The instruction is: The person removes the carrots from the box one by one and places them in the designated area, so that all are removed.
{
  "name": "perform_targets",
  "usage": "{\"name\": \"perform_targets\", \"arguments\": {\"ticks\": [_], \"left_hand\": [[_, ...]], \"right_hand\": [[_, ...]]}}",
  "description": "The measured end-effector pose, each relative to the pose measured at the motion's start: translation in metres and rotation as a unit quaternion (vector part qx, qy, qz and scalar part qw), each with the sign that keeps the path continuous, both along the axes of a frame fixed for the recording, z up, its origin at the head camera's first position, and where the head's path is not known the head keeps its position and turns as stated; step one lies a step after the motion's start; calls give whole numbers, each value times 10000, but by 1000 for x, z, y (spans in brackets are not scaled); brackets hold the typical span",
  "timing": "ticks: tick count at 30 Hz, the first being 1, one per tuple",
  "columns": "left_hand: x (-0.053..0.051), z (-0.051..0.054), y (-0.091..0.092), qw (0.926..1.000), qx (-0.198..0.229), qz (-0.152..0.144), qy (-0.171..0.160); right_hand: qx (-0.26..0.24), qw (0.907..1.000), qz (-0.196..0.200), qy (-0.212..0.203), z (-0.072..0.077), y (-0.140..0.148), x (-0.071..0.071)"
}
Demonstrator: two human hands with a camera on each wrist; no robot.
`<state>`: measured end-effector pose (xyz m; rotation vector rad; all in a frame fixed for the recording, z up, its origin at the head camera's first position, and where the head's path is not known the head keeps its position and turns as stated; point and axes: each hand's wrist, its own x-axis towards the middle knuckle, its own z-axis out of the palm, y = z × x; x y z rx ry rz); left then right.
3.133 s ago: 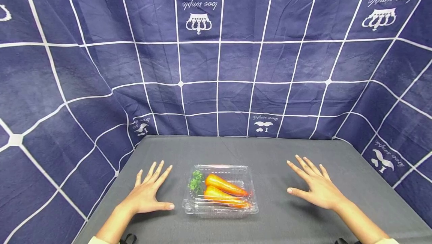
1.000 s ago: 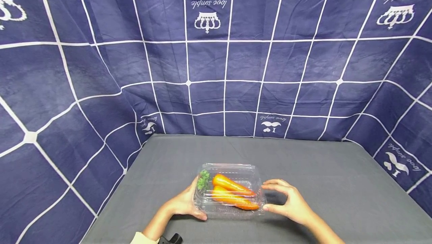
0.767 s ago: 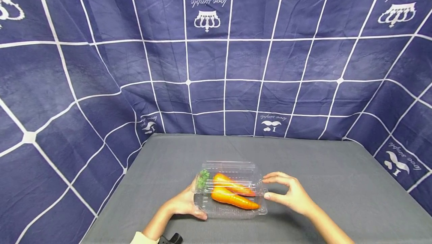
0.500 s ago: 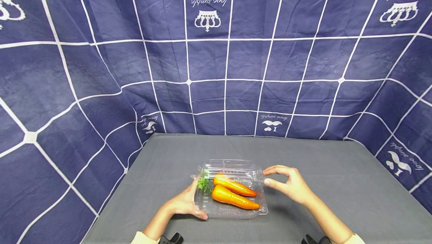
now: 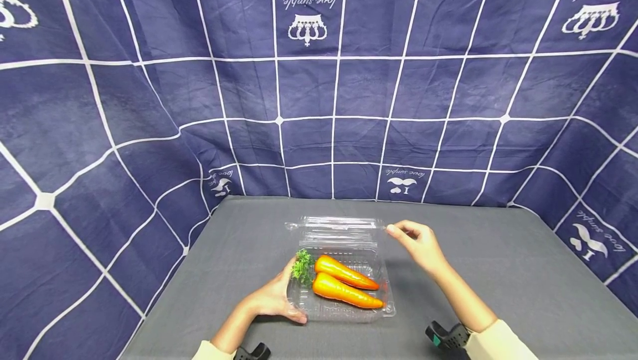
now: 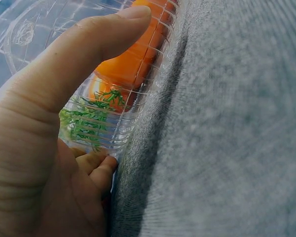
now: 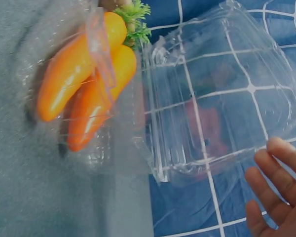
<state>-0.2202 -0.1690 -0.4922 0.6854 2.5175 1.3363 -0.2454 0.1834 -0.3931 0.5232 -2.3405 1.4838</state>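
Observation:
Two orange carrots (image 5: 346, 292) with leafy greens (image 5: 301, 266) lie in a clear plastic container (image 5: 339, 314). Its hinged lid (image 5: 341, 222) stands raised at the back. My left hand (image 5: 273, 297) grips the container's left side, thumb along the front wall. In the left wrist view that thumb (image 6: 89, 47) crosses the clear wall, and other fingertips touch the side by the greens. At the lid's right corner, my right hand (image 5: 417, 243) pinches the edge between thumb and fingers. The right wrist view shows its fingers (image 7: 278, 173) at the lid's rim; the thumb is out of sight there.
A grey cloth-covered table (image 5: 478, 271) lies under the container. Dark blue curtains with white grid lines (image 5: 359, 88) hang behind it and at both sides. Black bands (image 5: 448, 337) sit on both wrists.
Both hands came in from the sides to the container. My right hand has lifted the lid up and back, leaving the carrots uncovered. The left hand stays on the container's left side.

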Motion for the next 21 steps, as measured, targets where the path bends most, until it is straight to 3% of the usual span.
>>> {"name": "perform_targets", "arguments": {"ticks": [8, 17, 21], "left_hand": [[0, 0, -2, 10000, -8, 1, -22], [-1, -1, -2, 9999, 52, -73, 54], [1, 0, -1, 10000, -11, -14, 67]], "right_hand": [[-250, 9981, -411, -388, 6, -9, -15], [-276, 9970, -502, -524, 5, -14, -36], [-204, 9956, -562, -728, 5, -15, -38]]}}
